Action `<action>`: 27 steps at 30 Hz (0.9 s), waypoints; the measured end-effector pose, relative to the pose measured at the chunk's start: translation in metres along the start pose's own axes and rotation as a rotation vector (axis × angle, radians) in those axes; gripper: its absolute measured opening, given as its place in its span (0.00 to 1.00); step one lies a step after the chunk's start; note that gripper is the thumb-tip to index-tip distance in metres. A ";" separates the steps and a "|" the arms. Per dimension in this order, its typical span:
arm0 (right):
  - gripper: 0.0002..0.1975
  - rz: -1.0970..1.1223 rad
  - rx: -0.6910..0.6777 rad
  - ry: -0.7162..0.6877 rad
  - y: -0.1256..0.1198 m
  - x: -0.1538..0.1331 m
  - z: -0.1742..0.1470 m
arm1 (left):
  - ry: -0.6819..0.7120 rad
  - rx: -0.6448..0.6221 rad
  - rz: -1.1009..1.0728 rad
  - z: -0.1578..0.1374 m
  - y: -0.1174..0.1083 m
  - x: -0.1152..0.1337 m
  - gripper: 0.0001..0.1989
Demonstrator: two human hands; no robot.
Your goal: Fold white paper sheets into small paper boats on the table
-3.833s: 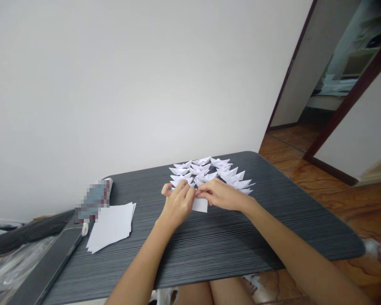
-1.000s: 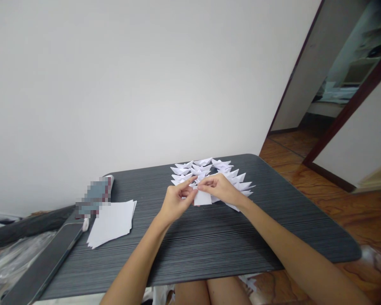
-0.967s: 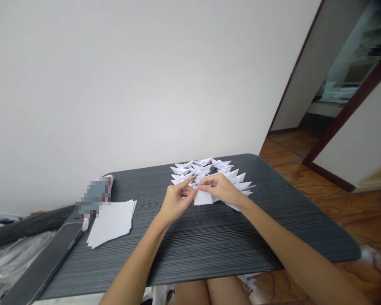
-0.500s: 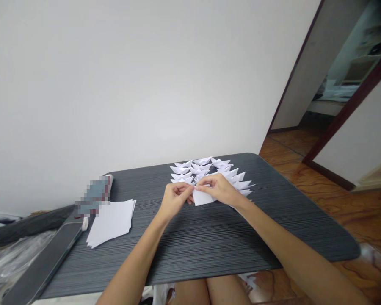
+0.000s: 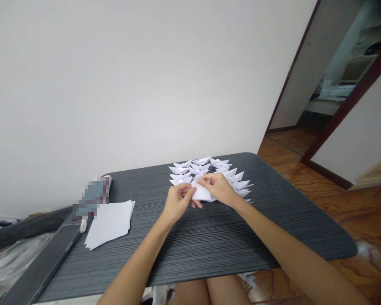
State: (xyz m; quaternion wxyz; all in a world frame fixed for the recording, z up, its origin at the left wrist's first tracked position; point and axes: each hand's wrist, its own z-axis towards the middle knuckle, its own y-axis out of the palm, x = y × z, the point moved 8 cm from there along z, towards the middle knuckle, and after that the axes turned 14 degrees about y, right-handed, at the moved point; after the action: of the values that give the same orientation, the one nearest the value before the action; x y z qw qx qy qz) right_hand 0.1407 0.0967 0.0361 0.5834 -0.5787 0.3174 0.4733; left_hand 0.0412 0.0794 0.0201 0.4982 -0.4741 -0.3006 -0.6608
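Observation:
A small folded piece of white paper (image 5: 201, 192) is held up between both hands above the dark table. My left hand (image 5: 178, 201) pinches its left edge between thumb and fingers, with some fingertips showing beneath it. My right hand (image 5: 218, 187) grips the top right part, its thumb and fingertips at the upper edge. Right behind the hands stand several white folded paper boats (image 5: 199, 168) in rows, a few partly hidden by the hands. More of these boats (image 5: 241, 184) lie to the right of my right hand.
On the left of the dark striped table (image 5: 266, 233) lies a stack of white paper sheets (image 5: 111, 222). Beyond it is a blurred-out object (image 5: 93, 197). A white wall (image 5: 178, 84) borders the table's far side. White scraps (image 5: 248, 279) show below the near edge.
The folded paper has turned slightly and sits a little higher in the hands. The left fingers have spread further underneath it, and the right fingertips have moved up along its top edge.

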 end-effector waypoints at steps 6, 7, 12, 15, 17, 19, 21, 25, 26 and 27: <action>0.10 0.094 -0.124 0.019 0.011 -0.003 -0.007 | -0.009 -0.038 0.072 -0.001 -0.004 0.003 0.17; 0.11 0.136 -0.195 0.043 0.015 -0.003 -0.008 | 0.006 -0.023 0.103 -0.001 -0.007 0.004 0.18; 0.13 0.350 -0.341 0.162 0.015 0.003 -0.003 | 0.079 0.088 0.202 -0.002 -0.018 0.009 0.18; 0.14 0.468 -0.185 0.196 -0.001 0.007 0.005 | 0.122 0.272 0.244 -0.005 -0.034 0.014 0.17; 0.16 0.483 -0.206 0.258 0.004 0.010 0.004 | 0.136 0.317 0.273 -0.006 -0.039 0.015 0.17; 0.18 0.453 -0.303 0.262 0.018 0.008 0.001 | 0.139 0.268 0.282 -0.004 -0.035 0.015 0.16; 0.19 0.465 -0.331 0.222 0.026 0.004 -0.002 | 0.159 0.218 0.247 -0.002 -0.031 0.016 0.16; 0.19 0.549 -0.278 0.206 0.023 0.006 -0.002 | 0.218 0.178 0.076 0.002 -0.027 0.022 0.16; 0.21 0.572 -0.272 0.206 0.022 0.006 -0.002 | 0.225 0.155 0.035 0.003 -0.025 0.023 0.18; 0.22 0.594 -0.271 0.204 0.020 0.007 -0.002 | 0.229 0.129 0.004 0.004 -0.023 0.023 0.20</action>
State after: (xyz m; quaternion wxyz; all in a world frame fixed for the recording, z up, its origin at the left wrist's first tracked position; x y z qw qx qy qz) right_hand 0.1249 0.0938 0.0224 0.3032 -0.5775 0.4630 0.6002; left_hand 0.0197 0.0815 0.0449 0.5600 -0.3632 -0.2825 -0.6890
